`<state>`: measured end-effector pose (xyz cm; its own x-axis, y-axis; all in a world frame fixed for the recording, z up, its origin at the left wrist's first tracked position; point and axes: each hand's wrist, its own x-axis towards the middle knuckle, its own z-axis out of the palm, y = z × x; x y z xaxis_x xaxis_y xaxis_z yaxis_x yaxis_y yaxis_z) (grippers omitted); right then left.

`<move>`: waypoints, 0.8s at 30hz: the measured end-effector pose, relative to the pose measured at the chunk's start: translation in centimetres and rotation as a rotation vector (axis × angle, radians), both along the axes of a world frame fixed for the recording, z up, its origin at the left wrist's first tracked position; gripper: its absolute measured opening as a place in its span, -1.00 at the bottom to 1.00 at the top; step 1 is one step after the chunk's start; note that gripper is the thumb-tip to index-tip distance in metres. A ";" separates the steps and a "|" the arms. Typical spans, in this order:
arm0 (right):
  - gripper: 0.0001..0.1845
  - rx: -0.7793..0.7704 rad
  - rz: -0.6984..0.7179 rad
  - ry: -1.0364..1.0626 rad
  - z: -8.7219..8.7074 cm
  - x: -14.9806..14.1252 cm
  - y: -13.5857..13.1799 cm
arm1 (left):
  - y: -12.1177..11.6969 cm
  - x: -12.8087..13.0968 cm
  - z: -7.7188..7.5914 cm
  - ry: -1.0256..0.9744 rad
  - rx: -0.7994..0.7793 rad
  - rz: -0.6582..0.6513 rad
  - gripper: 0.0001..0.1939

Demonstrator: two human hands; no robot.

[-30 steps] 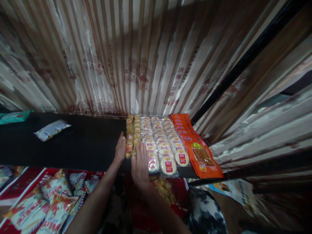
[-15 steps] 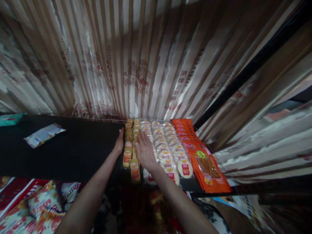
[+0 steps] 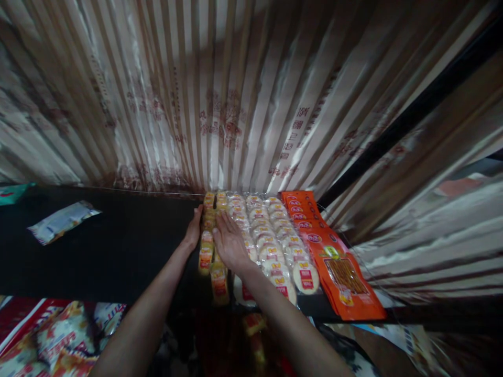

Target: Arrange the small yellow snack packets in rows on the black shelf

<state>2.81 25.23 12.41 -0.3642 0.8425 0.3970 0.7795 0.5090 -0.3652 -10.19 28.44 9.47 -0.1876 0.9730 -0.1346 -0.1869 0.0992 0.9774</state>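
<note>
On a black shelf lie rows of round rice-cracker packs in clear wrap, with two rows of small yellow snack packs to their left. My left hand rests edge-on against the left side of the yellow rows, fingers straight and together. My right hand lies flat, palm down, on the packs between the yellow rows and the round crackers. Neither hand grips anything. Orange flat packets are stacked along the right end.
A white-and-blue packet lies alone at the shelf's left, with a green packet at the far left edge. Striped paper covers the wall behind. Red and white snack bags fill the lower shelf at bottom left.
Both hands slid from the shelf's front edge toward the back along the yellow rows. The front yellow packs now stick out over the shelf's front edge.
</note>
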 end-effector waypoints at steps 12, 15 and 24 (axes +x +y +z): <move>-0.50 0.012 -0.025 0.025 -0.1 0.5 0.9 | 1.0 0.2 -0.4 -0.079 0.062 -0.050 -0.36; -0.50 0.015 -0.023 0.023 -0.1 0.5 0.9 | 1.6 -0.2 -0.6 -0.063 0.066 0.018 -0.34; -0.50 -0.006 -0.025 -0.001 -0.4 0.7 1.6 | 2.5 0.1 0.1 -0.068 0.010 0.016 -0.33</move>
